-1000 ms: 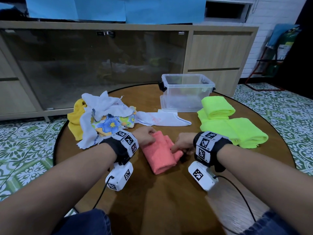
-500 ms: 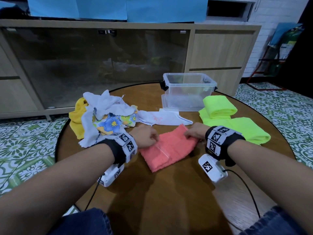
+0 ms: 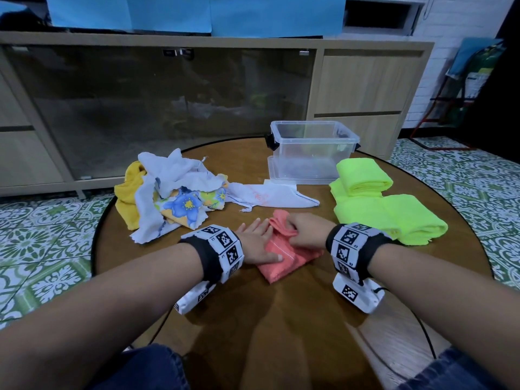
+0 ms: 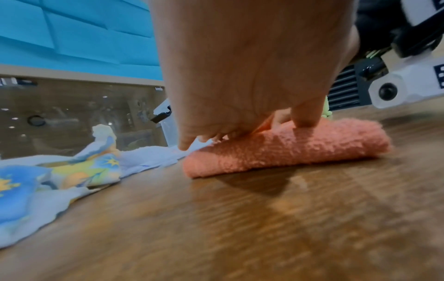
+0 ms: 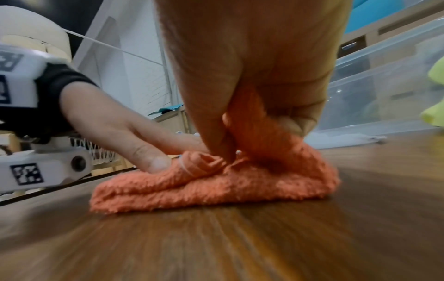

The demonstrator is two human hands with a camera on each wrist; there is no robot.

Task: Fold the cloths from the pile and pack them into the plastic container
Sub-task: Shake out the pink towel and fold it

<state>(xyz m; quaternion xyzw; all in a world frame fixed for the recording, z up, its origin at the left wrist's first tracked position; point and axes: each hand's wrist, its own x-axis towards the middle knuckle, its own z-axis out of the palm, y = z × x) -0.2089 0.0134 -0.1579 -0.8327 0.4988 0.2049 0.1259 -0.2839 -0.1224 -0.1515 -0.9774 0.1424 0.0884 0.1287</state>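
No brand name or words can be read anywhere. The only marks are black and white square codes on the wrist bands (image 3: 225,246), plus some faint pink marks on the white cloth (image 3: 270,197) that are too small to read.

The pink cloth (image 3: 284,260) lies partly folded on the round wooden table (image 3: 281,333), close to the person. The left hand (image 3: 257,243) lies flat on the cloth's left side with straight fingers, and its thumb presses down on the cloth. The right hand (image 3: 305,230) has its fingers curled and pinches a bunched corner of the pink cloth, lifting it a little.

The pile of cloths (image 3: 168,192) sits on the left side of the table, with yellow, white and flowery ones mixed up. The white cloth lies flat between the pile and the plastic container (image 3: 312,153). The container is clear and open on top, and it stands at the far side of the table. 2 bright green cloths (image 3: 380,204) lie folded on the right, near the container. Nothing sits between the pink cloth and the container except the edge of the white cloth.

A long wooden cabinet (image 3: 360,80) with dark glass doors stands behind the table.
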